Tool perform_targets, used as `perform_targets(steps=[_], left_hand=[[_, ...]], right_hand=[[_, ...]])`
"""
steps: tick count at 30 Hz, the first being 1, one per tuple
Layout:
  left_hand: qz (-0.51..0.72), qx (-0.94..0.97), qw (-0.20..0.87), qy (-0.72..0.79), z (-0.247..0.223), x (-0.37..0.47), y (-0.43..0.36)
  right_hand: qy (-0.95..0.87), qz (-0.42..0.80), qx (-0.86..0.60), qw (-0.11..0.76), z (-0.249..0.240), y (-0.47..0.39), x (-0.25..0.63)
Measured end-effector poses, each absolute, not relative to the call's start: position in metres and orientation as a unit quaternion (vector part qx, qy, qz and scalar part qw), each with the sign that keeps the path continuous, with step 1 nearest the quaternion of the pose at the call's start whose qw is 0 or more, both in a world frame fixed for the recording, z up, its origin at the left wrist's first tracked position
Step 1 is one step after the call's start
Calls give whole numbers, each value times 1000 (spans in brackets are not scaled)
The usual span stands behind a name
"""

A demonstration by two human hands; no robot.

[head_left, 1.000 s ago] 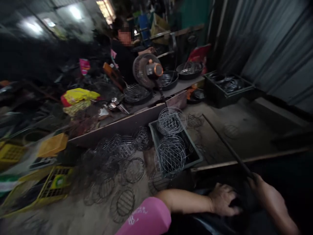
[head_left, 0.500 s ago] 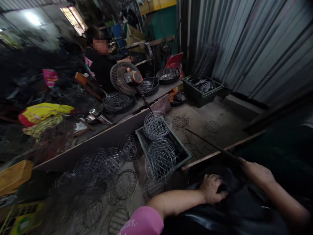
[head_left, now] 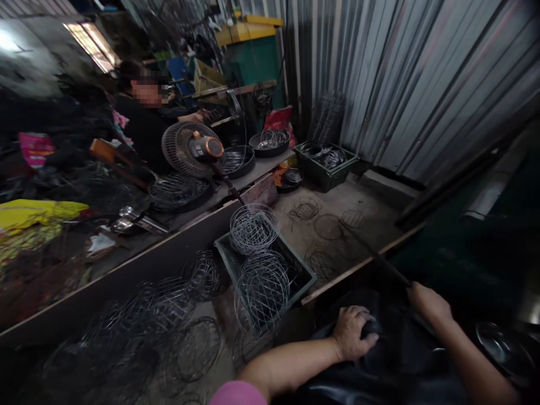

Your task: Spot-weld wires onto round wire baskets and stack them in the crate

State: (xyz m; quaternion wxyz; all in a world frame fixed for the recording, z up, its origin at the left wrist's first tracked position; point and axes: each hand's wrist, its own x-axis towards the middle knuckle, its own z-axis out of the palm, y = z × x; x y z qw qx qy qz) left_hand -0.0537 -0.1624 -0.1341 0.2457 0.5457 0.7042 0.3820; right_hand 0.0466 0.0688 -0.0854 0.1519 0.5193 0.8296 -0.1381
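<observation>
The right hand (head_left: 431, 304) has its fingers round a long thin dark rod (head_left: 390, 266) angled towards round wire grids (head_left: 306, 209), which a sideways swing could snag; whether the left hand (head_left: 352, 334) grips the glossy black material (head_left: 400, 363), I can't tell.

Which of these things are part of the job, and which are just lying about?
Likely part of the job:
dark rod, held in the right hand
wire ring near its tip

Apparently just lying about:
pink bag
yellow bag
orange cloth
</observation>
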Motion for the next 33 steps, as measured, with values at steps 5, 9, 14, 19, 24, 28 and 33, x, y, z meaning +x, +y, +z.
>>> perform_targets(steps=[5,9,14,19,24,28,33], left_hand=[[405,533,247,700,-136,-52,-162],[415,528,254,696,-136,-52,-162],[415,527,262,694,-139,-50,-163],[414,527,264,694,-147,-47,-160],[413,531,255,695,-154,-43,-157],[403,535,252,699,-158,-44,-155],[396,538,246,703,-158,-44,-155]], right_hand=[[705,-338,621,64,-129,70,14],[653,-416,632,4,-158,66,-10],[603,-482,629,-88,-176,54,-16],[586,-510,610,-155,-187,39,19],[579,-551,557,-224,-214,43,42],[600,-552,523,-248,-212,59,36],[632,-559,489,-223,-188,66,27]])
